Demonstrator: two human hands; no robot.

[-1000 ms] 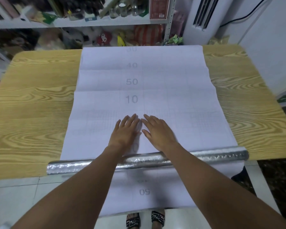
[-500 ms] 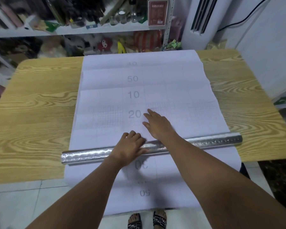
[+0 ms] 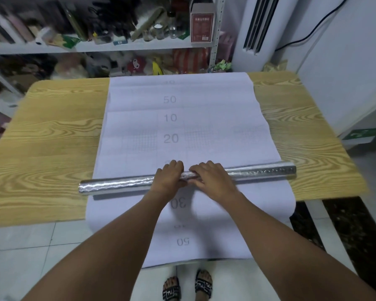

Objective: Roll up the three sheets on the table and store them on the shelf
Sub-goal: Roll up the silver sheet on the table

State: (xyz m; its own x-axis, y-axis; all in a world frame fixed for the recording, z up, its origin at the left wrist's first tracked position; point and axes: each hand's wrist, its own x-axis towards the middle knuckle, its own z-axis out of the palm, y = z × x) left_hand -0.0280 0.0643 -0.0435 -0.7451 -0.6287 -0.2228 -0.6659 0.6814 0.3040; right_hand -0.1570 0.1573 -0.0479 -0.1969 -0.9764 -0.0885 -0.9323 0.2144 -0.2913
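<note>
Under my fingers (image 3: 174,165), a long shiny silver roll (image 3: 122,186), left hand (image 3: 168,180) and right hand (image 3: 212,179) both curled over it, flat white numbered paper sheet (image 3: 204,118) past my fingertips.

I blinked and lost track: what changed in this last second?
Both hands drew back off the flat sheet: left hand, then right hand, took hold of the silver roll, which moved away from the near edge of the table. The sheet stays spread out.

Right hand (image 3: 213,181) has left the flat sheet (image 3: 204,131) and now grips the silver roll (image 3: 117,185) beside left hand (image 3: 168,180) (fingers curled over). Roll is farther up the table (image 3: 48,148).
</note>
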